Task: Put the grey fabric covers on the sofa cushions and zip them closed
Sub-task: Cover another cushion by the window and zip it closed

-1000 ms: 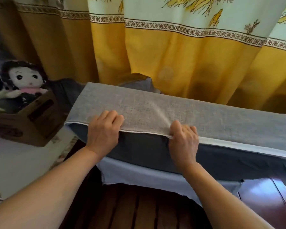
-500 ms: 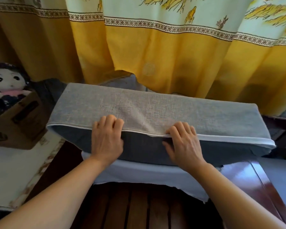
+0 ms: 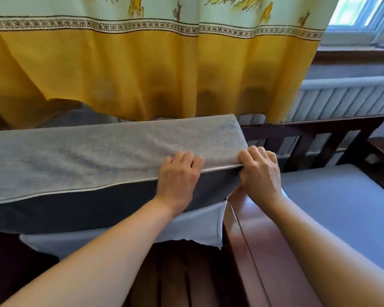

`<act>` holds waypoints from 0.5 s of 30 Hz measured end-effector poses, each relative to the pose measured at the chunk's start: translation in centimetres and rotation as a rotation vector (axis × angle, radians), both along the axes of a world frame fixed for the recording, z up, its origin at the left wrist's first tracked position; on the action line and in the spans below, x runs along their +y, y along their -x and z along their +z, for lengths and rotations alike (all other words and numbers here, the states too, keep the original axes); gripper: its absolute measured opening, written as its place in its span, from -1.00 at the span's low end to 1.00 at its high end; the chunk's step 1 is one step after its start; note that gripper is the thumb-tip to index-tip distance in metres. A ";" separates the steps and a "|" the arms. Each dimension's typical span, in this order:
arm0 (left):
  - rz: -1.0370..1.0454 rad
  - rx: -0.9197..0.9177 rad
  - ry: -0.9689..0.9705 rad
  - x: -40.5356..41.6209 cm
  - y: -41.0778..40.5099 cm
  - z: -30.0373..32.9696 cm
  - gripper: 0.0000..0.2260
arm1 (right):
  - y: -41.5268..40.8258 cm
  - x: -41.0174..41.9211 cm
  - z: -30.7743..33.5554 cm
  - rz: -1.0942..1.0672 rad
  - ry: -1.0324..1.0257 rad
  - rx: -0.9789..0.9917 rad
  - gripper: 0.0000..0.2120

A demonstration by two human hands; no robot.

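A long sofa cushion in a grey fabric cover [image 3: 102, 156] lies across the wooden sofa frame, with white piping along its near top edge and a darker grey side panel [image 3: 80, 204] facing me. A loose pale flap of the cover [image 3: 195, 227] hangs below it. My left hand [image 3: 179, 178] lies over the piped edge with its fingers curled onto the top fabric. At the cushion's right corner, my right hand [image 3: 261, 173] grips the cover's edge, fingers bent over the top and thumb underneath. No zip is visible.
A yellow and pale green curtain [image 3: 155, 69] hangs right behind the cushion. The dark wooden sofa armrest [image 3: 253, 244] runs beside my right arm. A second grey cushion [image 3: 346, 202] lies on the seat to the right, before a slatted wooden backrest [image 3: 308, 138] and radiator.
Both hands slid right along the piped edge; my right hand now sits at the cushion's right corner. The view swung right, so the doll and cardboard box left the frame.
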State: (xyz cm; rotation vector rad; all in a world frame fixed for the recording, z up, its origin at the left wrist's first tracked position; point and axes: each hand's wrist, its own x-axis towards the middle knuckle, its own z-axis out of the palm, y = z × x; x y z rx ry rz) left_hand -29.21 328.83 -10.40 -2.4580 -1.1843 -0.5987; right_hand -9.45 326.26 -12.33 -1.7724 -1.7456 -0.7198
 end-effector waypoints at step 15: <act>-0.092 0.002 -0.080 -0.2 -4.6 -2.3 -0.54 | -1.8 -0.3 -2.8 0.154 -0.075 0.460 -0.86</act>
